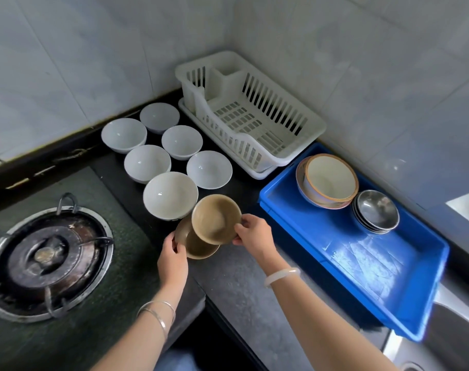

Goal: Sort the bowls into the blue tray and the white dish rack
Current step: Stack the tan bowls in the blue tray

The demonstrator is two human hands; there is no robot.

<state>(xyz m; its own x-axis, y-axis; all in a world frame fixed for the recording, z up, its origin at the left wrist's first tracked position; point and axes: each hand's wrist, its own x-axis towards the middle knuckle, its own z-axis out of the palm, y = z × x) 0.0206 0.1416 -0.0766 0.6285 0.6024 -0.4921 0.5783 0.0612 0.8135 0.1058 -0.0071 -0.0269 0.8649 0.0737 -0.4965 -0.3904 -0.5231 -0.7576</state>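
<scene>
Upper brown bowl [216,219] was gripped by right hand [252,231], lower brown bowl [198,246] by left hand [171,259], at frame centre.

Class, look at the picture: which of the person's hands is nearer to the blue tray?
Right. The right hand, gripping the upper brown bowl, sits just left of the blue tray. The left hand, on the lower brown bowl, is farther left, toward the stove.

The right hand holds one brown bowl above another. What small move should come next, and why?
Probably carry the top brown bowl in the right hand rightward into the blue tray. The tray already holds the non-white bowls, its near part is free, and the left hand steadies the lower brown bowl.
</scene>
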